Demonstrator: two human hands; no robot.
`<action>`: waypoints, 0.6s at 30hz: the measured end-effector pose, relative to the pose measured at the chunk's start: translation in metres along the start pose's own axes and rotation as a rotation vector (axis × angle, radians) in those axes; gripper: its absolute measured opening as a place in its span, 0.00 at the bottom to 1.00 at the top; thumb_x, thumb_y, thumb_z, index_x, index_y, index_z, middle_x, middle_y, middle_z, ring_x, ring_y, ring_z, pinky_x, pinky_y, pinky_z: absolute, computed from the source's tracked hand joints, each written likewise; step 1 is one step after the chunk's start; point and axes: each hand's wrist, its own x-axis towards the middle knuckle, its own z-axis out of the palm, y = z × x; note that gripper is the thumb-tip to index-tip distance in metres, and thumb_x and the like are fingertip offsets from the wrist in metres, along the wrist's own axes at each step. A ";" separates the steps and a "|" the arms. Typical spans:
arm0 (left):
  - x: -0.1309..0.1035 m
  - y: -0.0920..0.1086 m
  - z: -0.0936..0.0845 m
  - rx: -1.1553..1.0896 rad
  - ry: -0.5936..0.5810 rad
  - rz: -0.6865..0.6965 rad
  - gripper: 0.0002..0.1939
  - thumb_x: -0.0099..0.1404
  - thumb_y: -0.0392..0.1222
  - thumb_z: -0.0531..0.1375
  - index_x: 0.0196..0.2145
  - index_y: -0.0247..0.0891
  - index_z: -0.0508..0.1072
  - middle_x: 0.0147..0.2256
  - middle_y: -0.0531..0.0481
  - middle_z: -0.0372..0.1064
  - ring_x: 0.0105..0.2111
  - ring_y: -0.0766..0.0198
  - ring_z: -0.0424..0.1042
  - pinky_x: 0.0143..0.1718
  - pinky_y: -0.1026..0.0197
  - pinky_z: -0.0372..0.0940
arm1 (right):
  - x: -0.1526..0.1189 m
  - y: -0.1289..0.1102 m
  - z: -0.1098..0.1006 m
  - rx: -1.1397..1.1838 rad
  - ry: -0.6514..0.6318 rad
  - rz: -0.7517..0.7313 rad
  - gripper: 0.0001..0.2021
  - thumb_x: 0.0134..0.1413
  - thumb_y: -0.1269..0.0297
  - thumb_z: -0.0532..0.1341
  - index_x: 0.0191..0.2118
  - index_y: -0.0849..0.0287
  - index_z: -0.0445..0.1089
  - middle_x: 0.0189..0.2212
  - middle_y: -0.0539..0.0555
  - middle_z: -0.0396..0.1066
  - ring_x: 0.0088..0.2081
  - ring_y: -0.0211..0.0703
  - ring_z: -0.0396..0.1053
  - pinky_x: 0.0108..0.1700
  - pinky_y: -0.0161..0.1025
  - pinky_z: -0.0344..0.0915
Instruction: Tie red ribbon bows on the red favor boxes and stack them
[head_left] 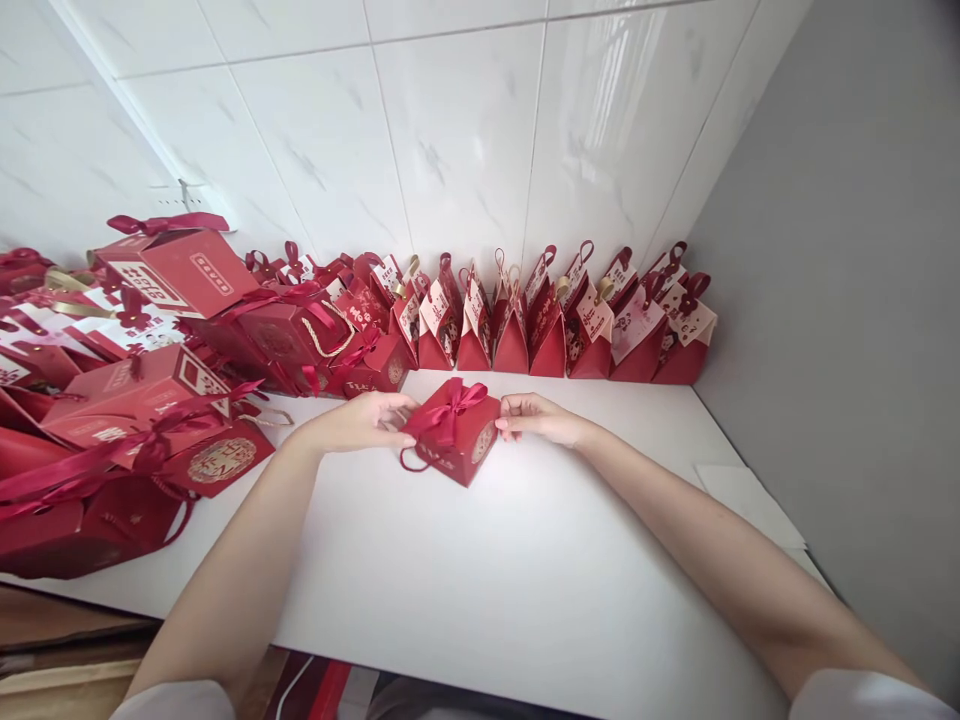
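A red gift box [469, 440] with a dark red ribbon bow [455, 405] on its lid sits on the white table between my hands. A gold round print shows on its right side, and a dark red cord loop hangs out at its lower left. My left hand [364, 420] grips the box's left edge, thumb in front and fingers behind. On the other side, my right hand [541, 417] pinches the box's right corner between curled fingers and thumb.
A row of pointed red gift boxes [510, 335] lines the tiled wall [465, 130]. Heaped red boxes [135, 400] with ribbons fill the left side. White paper sheets [750, 505] lie at the right, near a grey panel [847, 300]. The white table [480, 590] ends at the front.
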 end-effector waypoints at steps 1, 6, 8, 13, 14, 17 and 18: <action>-0.005 0.003 -0.002 0.014 -0.032 -0.011 0.26 0.59 0.46 0.65 0.54 0.40 0.68 0.49 0.43 0.73 0.49 0.52 0.73 0.50 0.51 0.68 | 0.001 0.003 -0.001 0.016 0.024 -0.010 0.17 0.50 0.50 0.68 0.30 0.59 0.68 0.28 0.51 0.74 0.30 0.38 0.70 0.33 0.35 0.64; -0.020 0.033 -0.006 0.080 0.348 0.071 0.20 0.65 0.48 0.59 0.53 0.42 0.67 0.53 0.42 0.69 0.54 0.54 0.69 0.54 0.52 0.65 | 0.003 0.013 -0.010 0.063 0.068 -0.013 0.15 0.51 0.51 0.68 0.34 0.59 0.70 0.36 0.55 0.76 0.34 0.39 0.71 0.35 0.36 0.66; -0.017 0.053 0.003 0.113 0.584 0.149 0.19 0.67 0.51 0.55 0.53 0.41 0.67 0.54 0.42 0.68 0.55 0.54 0.68 0.56 0.50 0.63 | 0.003 0.014 -0.011 0.064 0.055 0.000 0.15 0.51 0.53 0.68 0.34 0.60 0.71 0.36 0.55 0.76 0.35 0.39 0.71 0.37 0.36 0.67; 0.002 0.085 0.035 0.520 0.180 0.114 0.53 0.49 0.60 0.68 0.67 0.47 0.50 0.66 0.41 0.50 0.64 0.45 0.54 0.60 0.49 0.57 | 0.002 0.015 -0.012 0.057 0.037 0.016 0.14 0.50 0.53 0.69 0.34 0.60 0.72 0.36 0.55 0.76 0.36 0.39 0.71 0.39 0.37 0.67; 0.007 0.087 0.040 0.590 0.129 0.069 0.59 0.46 0.61 0.69 0.68 0.47 0.45 0.67 0.40 0.48 0.64 0.43 0.54 0.58 0.50 0.58 | 0.002 0.015 -0.012 0.055 0.035 0.018 0.14 0.50 0.53 0.69 0.34 0.60 0.72 0.36 0.55 0.76 0.36 0.39 0.71 0.40 0.37 0.67; 0.022 0.093 0.048 0.706 0.089 -0.081 0.62 0.49 0.61 0.66 0.70 0.42 0.34 0.65 0.34 0.52 0.58 0.43 0.63 0.50 0.53 0.63 | 0.001 0.014 -0.012 0.046 0.032 0.028 0.15 0.49 0.53 0.69 0.34 0.60 0.73 0.36 0.55 0.76 0.36 0.40 0.71 0.40 0.38 0.67; 0.025 0.097 0.049 0.727 0.084 -0.118 0.63 0.49 0.60 0.65 0.70 0.41 0.32 0.63 0.34 0.56 0.55 0.44 0.67 0.47 0.54 0.65 | 0.000 0.014 -0.012 0.042 0.034 0.031 0.15 0.49 0.53 0.69 0.34 0.60 0.73 0.36 0.55 0.76 0.36 0.40 0.71 0.40 0.38 0.67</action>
